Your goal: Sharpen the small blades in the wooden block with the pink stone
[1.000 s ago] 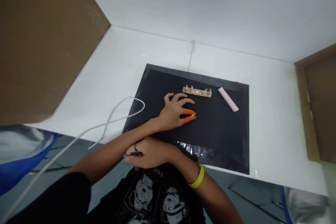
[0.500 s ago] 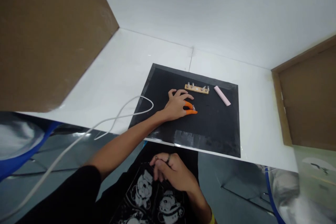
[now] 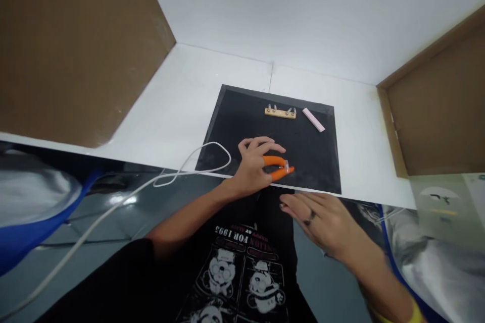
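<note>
My left hand is over the front of the black mat. Orange covers sheathe its thumb and index finger, whose tips pinch a small clear, shiny piece; its other fingers are spread. My right hand, wearing a dark ring, is in front of the table edge with its fingers together. Something tiny may be at its fingertips, but I cannot make it out. Farther back on the mat lies a yellowish strip bearing several small clear upright pieces. Beside it rests a pale pink bar.
A white cable loops over the table's left front edge and the mat's corner. Brown panels stand left and right, and a white wall rises behind. Blue-framed chairs flank me below the white table.
My left hand has drawn back toward the front edge with the clear piece. My right hand has left my lap and risen to the right, near the table edge. The view has shifted.
</note>
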Motion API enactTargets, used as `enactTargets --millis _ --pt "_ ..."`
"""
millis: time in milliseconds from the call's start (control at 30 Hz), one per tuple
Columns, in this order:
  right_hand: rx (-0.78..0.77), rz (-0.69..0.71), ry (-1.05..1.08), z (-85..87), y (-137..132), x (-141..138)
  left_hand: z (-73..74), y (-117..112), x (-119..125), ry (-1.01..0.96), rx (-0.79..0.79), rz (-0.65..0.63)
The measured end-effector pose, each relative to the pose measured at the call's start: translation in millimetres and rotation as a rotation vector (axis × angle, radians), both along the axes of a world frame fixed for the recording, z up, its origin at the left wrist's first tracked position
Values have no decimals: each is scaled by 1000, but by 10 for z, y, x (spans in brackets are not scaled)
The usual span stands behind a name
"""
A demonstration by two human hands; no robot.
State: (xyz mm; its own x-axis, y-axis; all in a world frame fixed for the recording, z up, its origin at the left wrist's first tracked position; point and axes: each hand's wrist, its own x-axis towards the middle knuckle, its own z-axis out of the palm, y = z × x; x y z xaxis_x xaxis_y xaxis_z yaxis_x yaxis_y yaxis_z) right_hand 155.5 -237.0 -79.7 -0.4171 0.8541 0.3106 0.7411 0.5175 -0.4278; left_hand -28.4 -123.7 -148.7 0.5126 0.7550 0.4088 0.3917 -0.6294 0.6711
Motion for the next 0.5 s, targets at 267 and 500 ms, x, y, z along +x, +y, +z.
enactTargets --millis 267,500 --pt "201 167 -333 592 -81 201 399 -389 -100 -81 74 23" --pt "135 -311 -93 752 -372 227 500 -509 -65 -154 -11 20"
